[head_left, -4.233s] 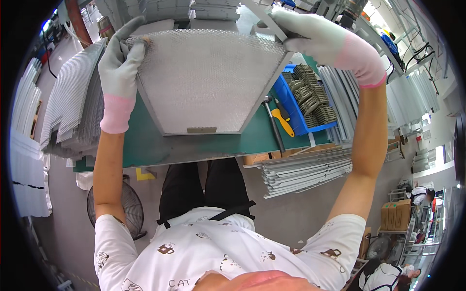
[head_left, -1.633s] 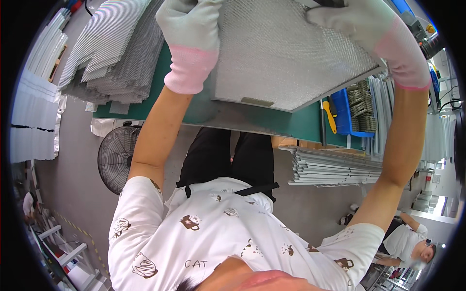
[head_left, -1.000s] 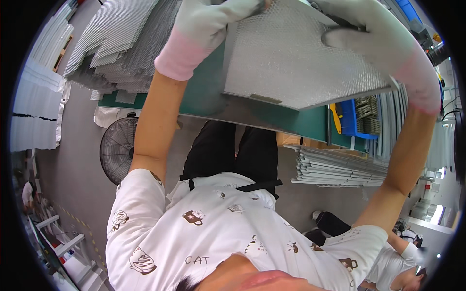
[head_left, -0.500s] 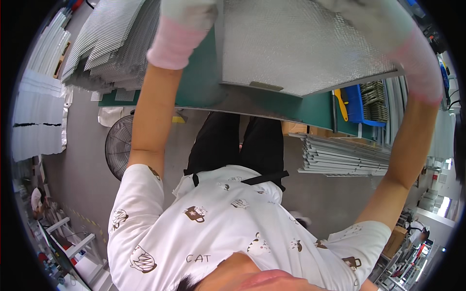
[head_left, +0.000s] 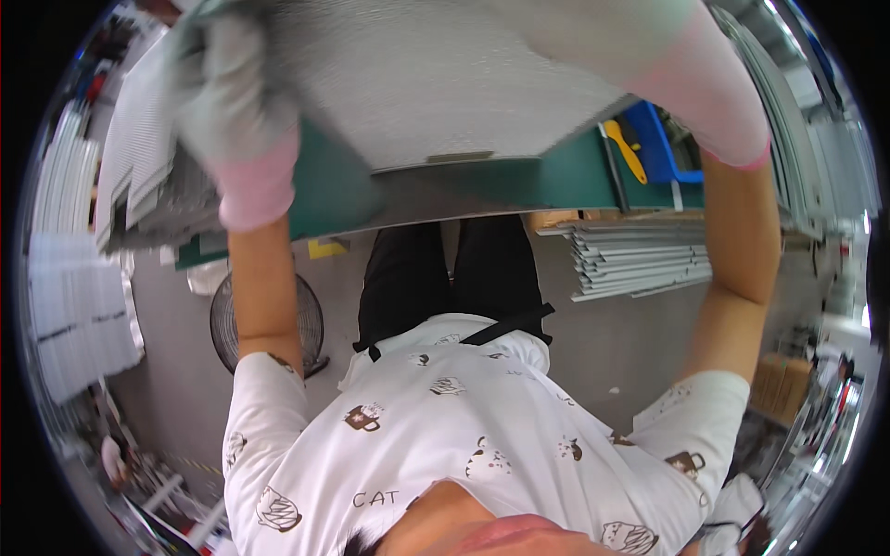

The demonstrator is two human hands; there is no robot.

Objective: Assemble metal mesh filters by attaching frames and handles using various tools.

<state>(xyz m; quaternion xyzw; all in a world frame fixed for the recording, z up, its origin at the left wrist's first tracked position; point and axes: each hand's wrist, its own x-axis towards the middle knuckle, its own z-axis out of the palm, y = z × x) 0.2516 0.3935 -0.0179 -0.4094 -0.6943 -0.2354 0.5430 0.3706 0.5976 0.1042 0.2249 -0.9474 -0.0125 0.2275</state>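
A large grey metal mesh filter panel (head_left: pixel 436 83) with a small tab on its near edge fills the top of the view, held above the green work table (head_left: pixel 575 181). My left hand (head_left: pixel 236 120), in a grey glove with a pink cuff, grips the panel's left side. My right hand (head_left: pixel 667 65), gloved the same way, holds its right side near the top edge. Both hands are blurred and partly cut off by the frame.
Stacks of similar mesh panels (head_left: pixel 139 176) lie at the left of the table. A blue bin (head_left: pixel 663 144) and a yellow-handled tool (head_left: pixel 626 153) sit at the right. Under the table are stacked metal strips (head_left: pixel 640 259), a floor fan (head_left: pixel 264 324) and white sheet piles (head_left: pixel 79 315).
The panel has come closer to my head and further left, now covering more of the table. Both hands moved with it and stay gripped on its sides.
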